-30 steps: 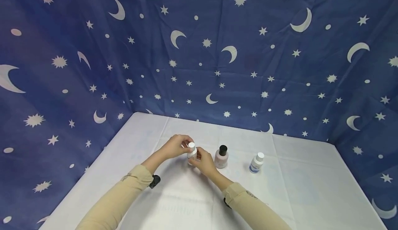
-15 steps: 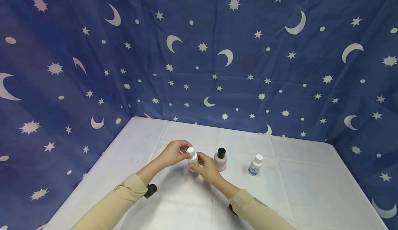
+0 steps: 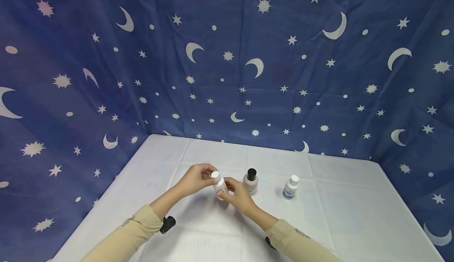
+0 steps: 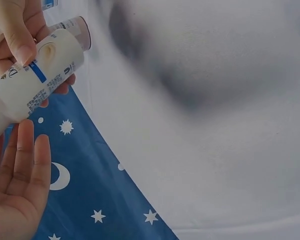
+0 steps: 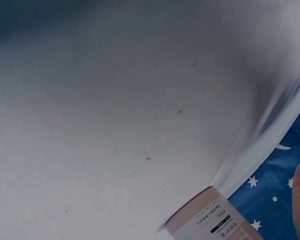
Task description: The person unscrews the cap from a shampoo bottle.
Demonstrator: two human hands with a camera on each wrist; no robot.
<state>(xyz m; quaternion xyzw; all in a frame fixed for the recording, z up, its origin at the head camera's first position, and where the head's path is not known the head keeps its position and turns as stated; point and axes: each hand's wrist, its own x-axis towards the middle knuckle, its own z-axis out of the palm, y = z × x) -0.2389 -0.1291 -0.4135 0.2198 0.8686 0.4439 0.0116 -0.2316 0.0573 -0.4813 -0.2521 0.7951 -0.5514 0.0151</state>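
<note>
Together, both hands [image 3: 196, 180] [image 3: 242, 197] gripping a tilted white bottle [image 3: 220, 186], blue stripe [image 4: 38, 72] visible only from the left wrist

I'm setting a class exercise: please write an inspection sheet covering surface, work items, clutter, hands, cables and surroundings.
Surface: white cloth-covered table with fold lines.
Work items: white cylindrical bottle with white cap, held tilted, base contact unclear; pale pink round-shouldered bottle with black cap, standing to its right; white bottle with blue-patterned label, standing farther right.
Clutter: small dark specks on the cloth in the right wrist view.
Hands: left hand holds the tilted bottle near its cap; right hand grips its body.
Cables: nothing seen.
Surroundings: dark blue fabric backdrop printed with white moons and stars.
</note>
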